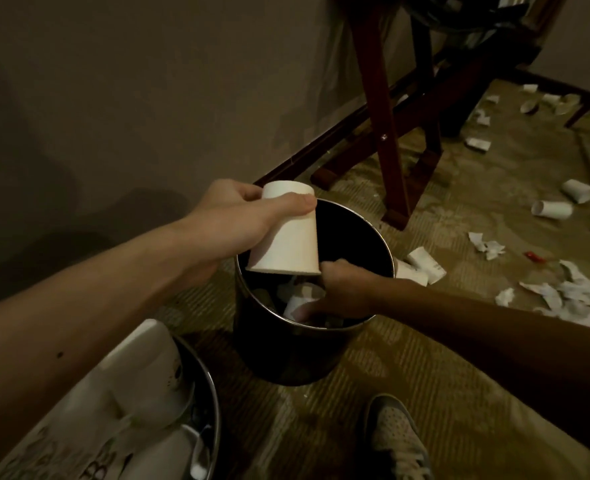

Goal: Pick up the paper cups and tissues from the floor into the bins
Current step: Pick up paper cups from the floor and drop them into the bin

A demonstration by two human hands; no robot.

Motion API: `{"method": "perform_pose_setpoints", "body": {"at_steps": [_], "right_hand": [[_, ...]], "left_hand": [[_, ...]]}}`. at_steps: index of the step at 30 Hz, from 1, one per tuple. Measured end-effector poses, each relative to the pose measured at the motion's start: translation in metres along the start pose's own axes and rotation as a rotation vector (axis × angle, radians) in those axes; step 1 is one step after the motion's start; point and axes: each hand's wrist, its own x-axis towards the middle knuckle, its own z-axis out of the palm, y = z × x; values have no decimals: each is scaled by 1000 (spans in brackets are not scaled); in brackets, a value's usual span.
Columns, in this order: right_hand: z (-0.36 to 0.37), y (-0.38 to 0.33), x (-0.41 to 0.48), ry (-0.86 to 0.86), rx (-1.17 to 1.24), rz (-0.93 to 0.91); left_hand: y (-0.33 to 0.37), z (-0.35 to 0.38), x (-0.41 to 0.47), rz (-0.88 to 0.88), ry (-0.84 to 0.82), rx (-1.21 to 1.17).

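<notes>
Paper cup (pixel 288 233), upside down, mouth tilted toward the lower left, sits at frame centre right over the near rim of the black bin (pixel 352 237). Left hand (pixel 231 216) grips it round the base end, thumb across the wall, fingers behind. Right hand (pixel 342 289) reaches down inside the same bin, fingers among the white scraps. Can't tell if it grips anything or just presses down.

Risks: the cup hangs over the rim edge, not mid-opening, so a release now could clip the rim and bounce onto the carpet. The right hand blocks the drop path, so the cup may land on the wrist. Pushing down off-centre could tip the bin.

Black bin contents: crumpled white paper and what looks like a cup low inside, dim, upper wall bare. Second bin (pixel 214 403), lower left, is packed with white cups (pixel 148 368) and paper up to the rim, partly hidden by the left forearm.

Still on the floor at right: two loose cups (pixel 579 190), scattered tissues (pixel 563 292), more litter upper right past the wooden legs (pixel 387 133). Shoe (pixel 397 441) at the bottom.
</notes>
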Motion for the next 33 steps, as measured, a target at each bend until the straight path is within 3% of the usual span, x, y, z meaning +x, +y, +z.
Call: {"method": "perform_pose_setpoints", "body": {"at_steps": [3,8,10,14,18,22,26,29,33], "right_hand": [[4,-4,0,-42,153,-88],[-17,4,-8,-123,636,-27],[-34,13,-16,-232,882,-71],[-56,24,-21,-235,1148,-57],[-62,27,-14,-77,782,115],[-49,24,1,20,434,148],[-19,29,23,12,265,120],[-12,42,37,-19,312,154],[-5,40,37,-33,-159,79]], "left_hand": [[-2,4,-2,52,24,53],[-13,-2,0,85,88,45],[-15,-4,3,94,105,55],[-14,0,13,167,91,297],[-5,8,31,176,-71,777],[-17,25,57,113,-313,1162],[-44,37,84,105,-450,1232],[-59,41,96,83,-493,1160],[-63,48,92,81,-560,1129]]}}
